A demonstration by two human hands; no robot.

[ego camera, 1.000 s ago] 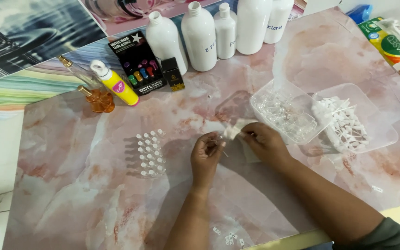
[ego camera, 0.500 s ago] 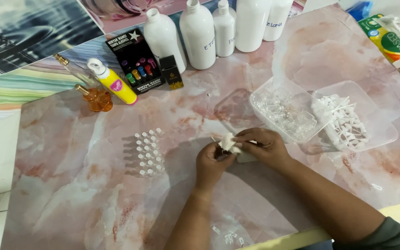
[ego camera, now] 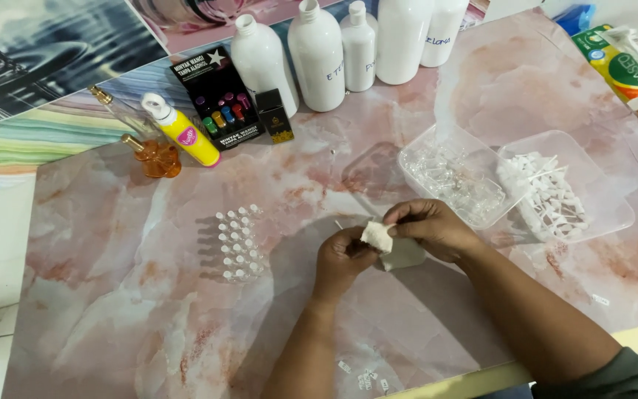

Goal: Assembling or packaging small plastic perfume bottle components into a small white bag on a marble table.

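head view, left hand (ego camera: 342, 260) and right hand (ego camera: 430, 227) fingers pinched closed on white wad (ego camera: 376, 236)

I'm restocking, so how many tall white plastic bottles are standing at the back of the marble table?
5 tall white plastic bottles in a row along the far edge. The rightmost two are cut off by the frame; more may stand beyond it.

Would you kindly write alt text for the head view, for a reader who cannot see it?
Two hands, left hand and right hand, hold a small white wad together over a pink marble table. Left of them stand rows of tiny vials; right lie two clear trays; white bottles line the far edge.
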